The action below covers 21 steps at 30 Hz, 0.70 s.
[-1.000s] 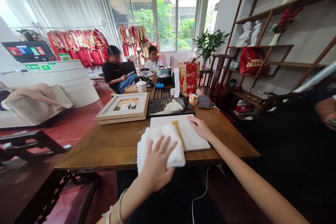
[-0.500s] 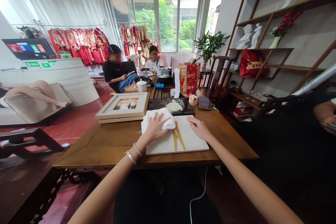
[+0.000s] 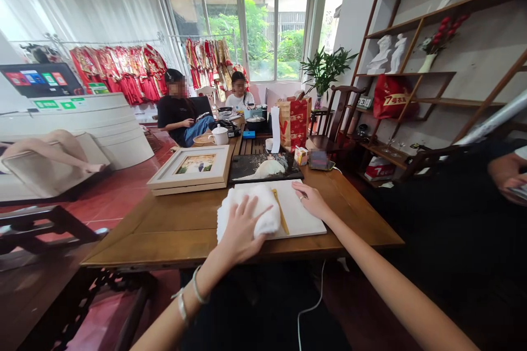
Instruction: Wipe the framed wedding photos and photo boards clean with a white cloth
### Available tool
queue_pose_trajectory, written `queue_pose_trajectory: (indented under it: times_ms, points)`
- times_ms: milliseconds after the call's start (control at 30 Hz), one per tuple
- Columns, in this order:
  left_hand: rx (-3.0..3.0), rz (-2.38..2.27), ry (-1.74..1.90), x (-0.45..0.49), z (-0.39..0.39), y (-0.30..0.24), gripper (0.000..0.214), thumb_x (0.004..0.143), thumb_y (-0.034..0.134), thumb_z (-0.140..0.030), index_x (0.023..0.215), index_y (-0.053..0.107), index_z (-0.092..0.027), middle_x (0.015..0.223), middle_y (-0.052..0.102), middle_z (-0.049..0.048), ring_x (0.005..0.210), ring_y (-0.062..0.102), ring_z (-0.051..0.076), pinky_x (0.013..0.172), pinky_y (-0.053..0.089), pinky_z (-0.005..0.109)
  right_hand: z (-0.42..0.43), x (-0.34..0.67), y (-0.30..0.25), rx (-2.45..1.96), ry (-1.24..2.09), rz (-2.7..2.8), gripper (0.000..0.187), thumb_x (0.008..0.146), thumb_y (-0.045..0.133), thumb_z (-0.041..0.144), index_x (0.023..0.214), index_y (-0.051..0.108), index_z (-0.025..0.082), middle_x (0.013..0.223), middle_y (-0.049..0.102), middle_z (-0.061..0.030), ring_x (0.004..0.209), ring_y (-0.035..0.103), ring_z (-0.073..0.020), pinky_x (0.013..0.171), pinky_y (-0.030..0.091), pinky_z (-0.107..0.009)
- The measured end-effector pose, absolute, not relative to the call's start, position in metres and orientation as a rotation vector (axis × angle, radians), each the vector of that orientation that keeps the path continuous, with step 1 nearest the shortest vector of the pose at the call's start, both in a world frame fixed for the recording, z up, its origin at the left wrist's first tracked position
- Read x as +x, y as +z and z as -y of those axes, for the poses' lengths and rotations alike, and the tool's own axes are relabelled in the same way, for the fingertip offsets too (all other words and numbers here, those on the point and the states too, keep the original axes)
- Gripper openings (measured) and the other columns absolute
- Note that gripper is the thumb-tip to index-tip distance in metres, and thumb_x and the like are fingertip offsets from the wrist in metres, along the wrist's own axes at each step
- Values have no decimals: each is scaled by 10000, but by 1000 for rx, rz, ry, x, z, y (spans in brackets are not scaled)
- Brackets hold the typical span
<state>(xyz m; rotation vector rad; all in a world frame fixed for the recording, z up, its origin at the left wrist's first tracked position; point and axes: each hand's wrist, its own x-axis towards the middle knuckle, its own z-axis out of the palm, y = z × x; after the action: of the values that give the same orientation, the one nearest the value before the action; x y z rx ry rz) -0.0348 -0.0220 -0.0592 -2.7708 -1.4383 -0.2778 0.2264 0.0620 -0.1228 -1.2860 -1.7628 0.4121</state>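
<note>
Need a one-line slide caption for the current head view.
Left hand on a white cloth partly covering a white board; right hand at the board's right edge.

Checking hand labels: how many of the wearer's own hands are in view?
2. Left hand, fingers spread on the white cloth; right hand, on the far right part of the white board. Neither is hidden.

Lower centre: counter, wood; board, white, right hand on its right side; cloth, white, under left hand; strip, yellow, beside cloth. Centre left: picture frame, pale. Upper left: garments, red, hanging. Upper right: shelf, wooden, holding statuettes, white.
</note>
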Motion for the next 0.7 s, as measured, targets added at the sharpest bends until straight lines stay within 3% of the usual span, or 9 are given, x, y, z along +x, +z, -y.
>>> queue_pose_trajectory:
  times_ms: [200, 533, 700]
  points:
    - [-2836, 1423, -220, -29, 55, -57, 709, 796, 556, -355, 1443, 268, -375, 1536, 205, 88, 1395, 101, 412, 1057, 157, 619, -62, 226, -123, -1295, 374, 1793, 370, 813, 460, 143, 1114, 674, 168, 1250, 615, -104, 1201, 552, -226, 1067, 392, -434]
    - [-2687, 1493, -201, 1, -36, -57, 611, 859, 480, -484, 1431, 320, -343, 1473, 319, 128, 1350, 224, 427, 1024, 197, 618, -63, 226, -122, -1306, 360, 1792, 371, 816, 455, 130, 1115, 670, 176, 1234, 628, -99, 1180, 569, -218, 1056, 404, -436]
    - [-2673, 1499, -211, 12, -52, -55, 596, 863, 472, -471, 1427, 335, -332, 1450, 348, 133, 1338, 246, 421, 1014, 220, 615, -61, 225, -119, -1326, 376, 1785, 371, 819, 449, 121, 1109, 674, 177, 1236, 626, -101, 1187, 564, -221, 1056, 406, -429]
